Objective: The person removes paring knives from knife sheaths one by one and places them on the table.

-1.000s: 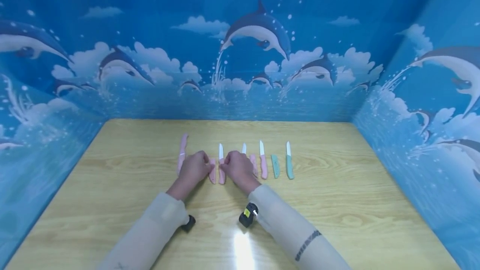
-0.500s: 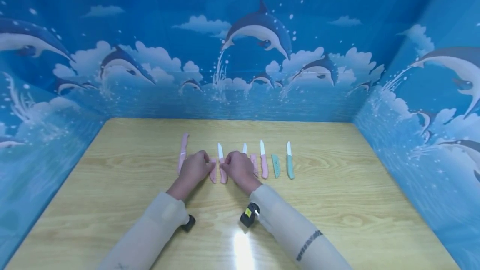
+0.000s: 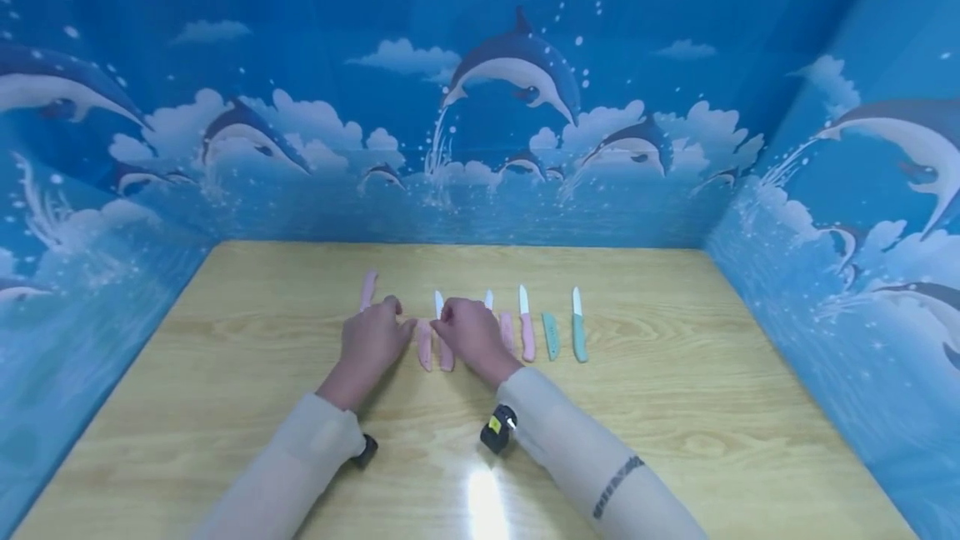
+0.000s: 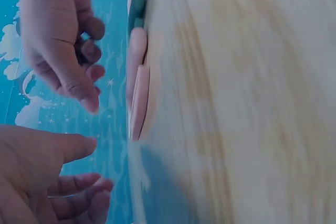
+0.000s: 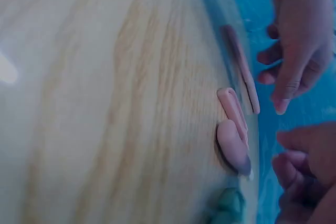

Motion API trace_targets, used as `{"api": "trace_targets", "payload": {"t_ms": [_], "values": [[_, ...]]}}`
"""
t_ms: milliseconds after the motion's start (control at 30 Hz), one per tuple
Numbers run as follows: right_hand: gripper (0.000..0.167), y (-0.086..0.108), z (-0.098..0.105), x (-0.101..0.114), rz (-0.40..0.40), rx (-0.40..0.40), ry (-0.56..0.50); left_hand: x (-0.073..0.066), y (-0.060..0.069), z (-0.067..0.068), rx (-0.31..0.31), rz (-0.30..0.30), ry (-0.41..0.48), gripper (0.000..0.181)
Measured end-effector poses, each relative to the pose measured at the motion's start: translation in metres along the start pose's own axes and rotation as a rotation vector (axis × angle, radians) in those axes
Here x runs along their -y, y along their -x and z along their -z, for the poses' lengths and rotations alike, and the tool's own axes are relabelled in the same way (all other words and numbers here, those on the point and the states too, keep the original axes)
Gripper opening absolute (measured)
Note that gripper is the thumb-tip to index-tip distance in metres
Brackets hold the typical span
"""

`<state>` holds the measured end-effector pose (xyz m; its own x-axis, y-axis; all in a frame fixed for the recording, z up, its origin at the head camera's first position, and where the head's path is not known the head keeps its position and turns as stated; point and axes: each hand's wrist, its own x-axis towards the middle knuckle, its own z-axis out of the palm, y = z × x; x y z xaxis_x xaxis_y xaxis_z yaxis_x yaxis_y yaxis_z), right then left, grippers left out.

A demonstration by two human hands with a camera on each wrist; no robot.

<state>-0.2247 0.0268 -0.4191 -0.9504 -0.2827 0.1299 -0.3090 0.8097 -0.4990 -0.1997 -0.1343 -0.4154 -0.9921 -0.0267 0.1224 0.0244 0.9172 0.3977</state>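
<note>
A pink sheath (image 3: 424, 346) and a pink-handled paring knife (image 3: 447, 355) with a white blade lie side by side between the hands. My left hand (image 3: 371, 342) hovers just left of the sheath, its fingers loosely bent around nothing. Its forward edge covers the lower part of a sheathed pink knife (image 3: 368, 290). Over the paring knife is my right hand (image 3: 474, 338), thumb and fingers loosely curled with nothing between them. It hides the handle of another white-bladed knife (image 3: 489, 299). In the left wrist view, a space separates both hands from the sheath (image 4: 140, 102) and pink handle (image 4: 137, 48).
Further right lie another pink sheath (image 3: 507, 332), a pink-handled knife (image 3: 527, 333), a green sheath (image 3: 551, 335) and a green-handled knife (image 3: 579, 337). The wood-grain table (image 3: 675, 407) is bordered by blue dolphin-print curtains (image 3: 300, 207).
My left hand has let go of the pink sheath and moved a little left, over the sheathed knife. The right hand has shifted slightly left; the pink-handled knife's handle end lies slightly further right.
</note>
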Motion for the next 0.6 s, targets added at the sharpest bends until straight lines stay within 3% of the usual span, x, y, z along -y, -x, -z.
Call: {"api": "trace_targets", "payload": {"t_ms": [100,233,400,600], "values": [[0.016,-0.007,-0.002,0.014,0.12,0.014,0.109,0.006,0.001,0.006,-0.004,0.02,-0.103,0.043],[0.015,-0.015,-0.003,0.031,0.187,0.025,0.219,0.017,-0.002,0.014,0.064,0.063,-0.156,0.055],[0.017,-0.018,-0.008,0.045,0.206,0.048,0.24,0.038,-0.012,0.023,0.095,0.125,-0.108,0.049],[0.023,-0.013,-0.024,0.055,0.144,0.042,0.171,0.052,-0.03,0.025,0.082,0.133,0.04,0.048]]}}
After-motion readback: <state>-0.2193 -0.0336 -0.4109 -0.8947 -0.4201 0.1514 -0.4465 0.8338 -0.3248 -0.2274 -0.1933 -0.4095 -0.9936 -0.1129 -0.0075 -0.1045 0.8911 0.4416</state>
